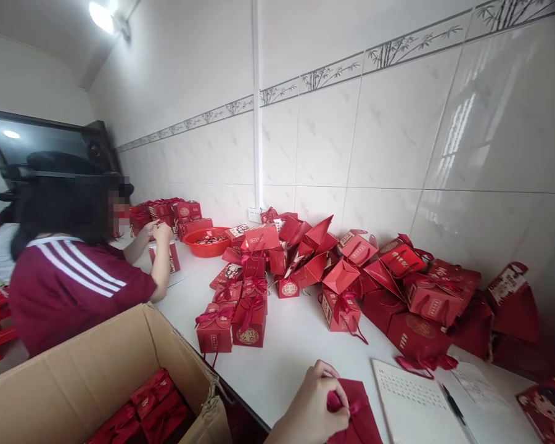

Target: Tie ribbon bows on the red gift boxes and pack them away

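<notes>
My left hand (315, 402) is at the bottom edge, fingers pinched shut on the dark red ribbon (346, 406) of a red gift box (363, 419) that lies on the white table (287, 351). My right hand is out of view. Just right of the box lies an open notebook (411, 407) with a black pen (453, 404) on it. Finished red boxes with ribbon bows (234, 324) stand ahead of my hand.
A heap of open and folded red boxes (398, 283) lies along the tiled wall. A cardboard carton (97, 376) holding red boxes sits at the lower left. A person in a maroon striped shirt (74, 283) handles a box beside a red bowl (208, 242).
</notes>
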The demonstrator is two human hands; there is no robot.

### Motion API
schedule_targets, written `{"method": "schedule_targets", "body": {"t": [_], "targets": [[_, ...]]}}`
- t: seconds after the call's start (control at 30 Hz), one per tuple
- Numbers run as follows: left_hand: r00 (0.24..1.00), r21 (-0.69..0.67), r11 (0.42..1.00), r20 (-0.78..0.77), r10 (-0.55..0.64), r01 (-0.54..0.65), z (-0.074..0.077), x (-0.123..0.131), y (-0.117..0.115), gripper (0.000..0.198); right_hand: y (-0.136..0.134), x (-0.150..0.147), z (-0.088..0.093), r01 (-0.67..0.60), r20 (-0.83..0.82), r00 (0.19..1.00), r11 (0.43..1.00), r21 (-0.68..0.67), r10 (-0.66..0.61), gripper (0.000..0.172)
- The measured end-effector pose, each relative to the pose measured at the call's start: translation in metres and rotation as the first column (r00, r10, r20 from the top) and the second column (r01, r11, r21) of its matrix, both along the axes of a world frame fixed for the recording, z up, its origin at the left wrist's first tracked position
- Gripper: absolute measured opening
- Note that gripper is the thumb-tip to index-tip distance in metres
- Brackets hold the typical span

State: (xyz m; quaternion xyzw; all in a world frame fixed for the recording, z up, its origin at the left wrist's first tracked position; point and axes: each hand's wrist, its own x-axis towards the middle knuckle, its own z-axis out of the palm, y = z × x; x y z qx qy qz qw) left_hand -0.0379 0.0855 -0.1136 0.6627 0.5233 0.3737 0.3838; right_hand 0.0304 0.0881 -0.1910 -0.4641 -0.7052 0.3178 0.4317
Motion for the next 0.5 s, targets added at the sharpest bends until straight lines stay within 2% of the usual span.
{"method": "schedule_targets", "body": {"t": [0.07,0.17,0.3,0.4,0.5], "targets": [[1.0,-0.023,1.0,0.003,0.002,-0.002,0.0,0.001,0.0,0.008,0.008,-0.022,0.008,0.047,-0.031,0.999,0.992,0.113,-0.044,0.041],[1.0,-0.063,0.998,-0.011,0.021,-0.022,0.003,0.003,0.0,0.008,0.005,-0.046,0.017,0.145,-0.089,0.988,0.945,0.294,-0.125,0.048],[0.999,-0.081,0.996,-0.001,0.033,-0.033,0.0,0.003,-0.001,0.01,-0.002,-0.058,0.026,0.175,-0.114,0.983,0.933,0.316,-0.146,0.053],[1.0,-0.015,1.0,0.006,0.015,-0.015,-0.004,0.002,0.001,0.008,-0.003,-0.039,0.022,0.087,-0.078,0.994,0.966,0.243,-0.07,0.052],[1.0,0.086,0.996,-0.017,0.004,-0.003,-0.003,0.0,0.0,0.009,-0.019,0.009,0.013,0.008,-0.017,1.0,0.995,0.102,-0.006,0.049]]}}
